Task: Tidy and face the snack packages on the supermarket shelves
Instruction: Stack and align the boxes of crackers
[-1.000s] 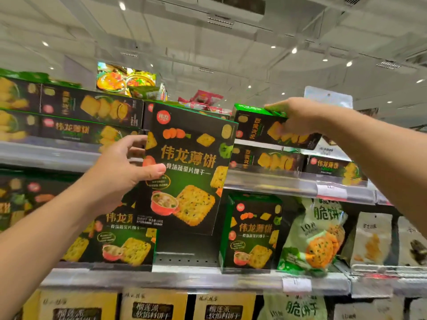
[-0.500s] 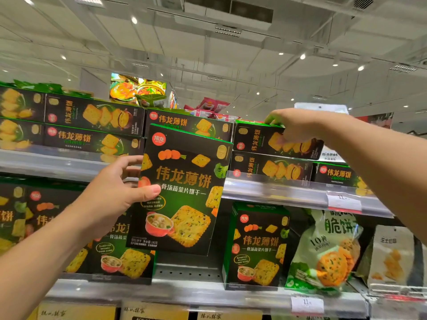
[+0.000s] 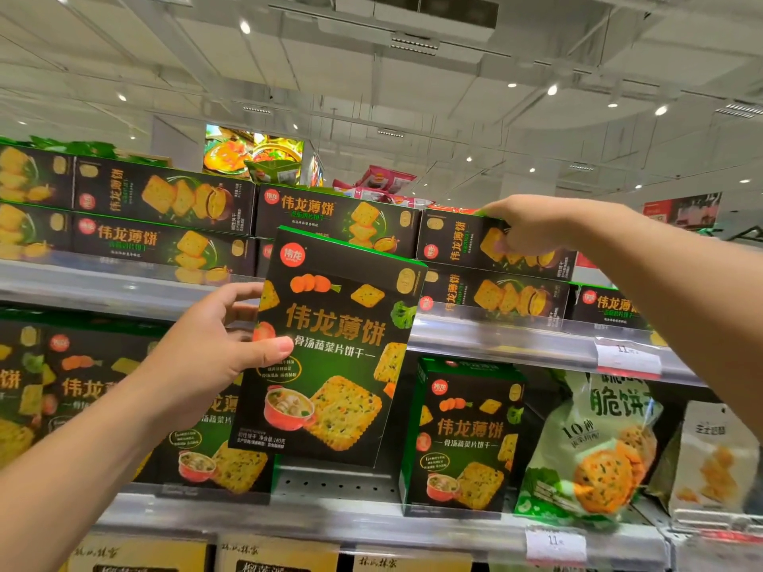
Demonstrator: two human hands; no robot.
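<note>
Left hand (image 3: 206,357) pinches an upright cracker box (image 3: 330,348) at its left edge, thumb on the front, clear of the middle shelf (image 3: 330,483), apparently awaiting a slot, while right hand (image 3: 532,225) curls its fingers over a stacked box (image 3: 458,241) on the top shelf (image 3: 495,336), apparently squaring it.

Hidden, cropped and unreadable parts of the shelves

The held box (image 3: 330,348) covers part of the upright boxes behind it and of the top shelf's edge (image 3: 124,289); the left hand (image 3: 214,348) hides the box's left edge, its fingers out of sight behind it. The right hand (image 3: 532,225) masks the upper corner of a flat box (image 3: 466,241). Price tags (image 3: 555,544) are too blurred to read. The bottom row of yellow boxes (image 3: 272,557) is cut by the frame's lower edge, and the pale bag (image 3: 714,460) is blurred.
</note>
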